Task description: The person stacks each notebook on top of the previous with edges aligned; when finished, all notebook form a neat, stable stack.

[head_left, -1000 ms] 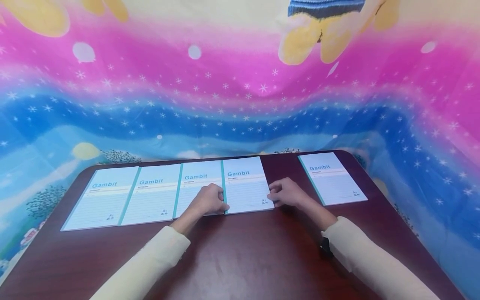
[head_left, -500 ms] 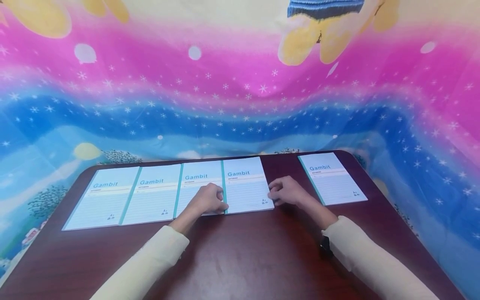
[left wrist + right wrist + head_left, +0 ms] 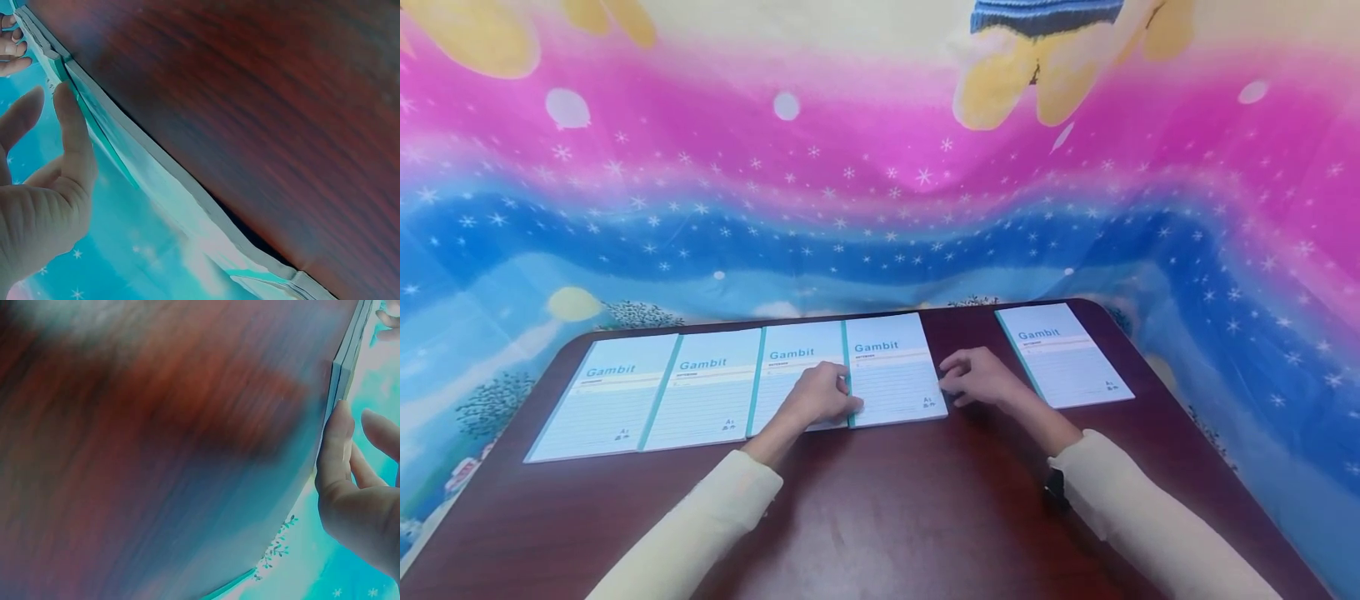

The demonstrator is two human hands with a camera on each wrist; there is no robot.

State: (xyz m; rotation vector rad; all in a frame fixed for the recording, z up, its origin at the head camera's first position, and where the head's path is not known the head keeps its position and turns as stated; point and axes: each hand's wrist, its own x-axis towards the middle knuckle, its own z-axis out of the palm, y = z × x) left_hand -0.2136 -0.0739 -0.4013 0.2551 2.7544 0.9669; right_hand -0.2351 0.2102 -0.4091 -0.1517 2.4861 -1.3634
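Patterned cloth (image 3: pixel 880 208) behind dark table (image 3: pixel 865 517); row of four notebooks (image 3: pixel 711 396) flat on it, side by side. Row's rightmost notebook (image 3: pixel 896 375) lies between hands; lone notebook (image 3: pixel 1063 358) beyond right hand (image 3: pixel 983 379). Left hand (image 3: pixel 822 392) over rightmost notebook's left edge, fingers loosely bent, thumb parted from them. Right hand likewise loose, thumb and fingers parted, fingertips at same notebook's right edge; contact uncertain

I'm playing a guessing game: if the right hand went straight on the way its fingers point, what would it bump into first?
Probably the right edge of the fourth notebook from the left. The right hand is so close I can't tell whether they touch.
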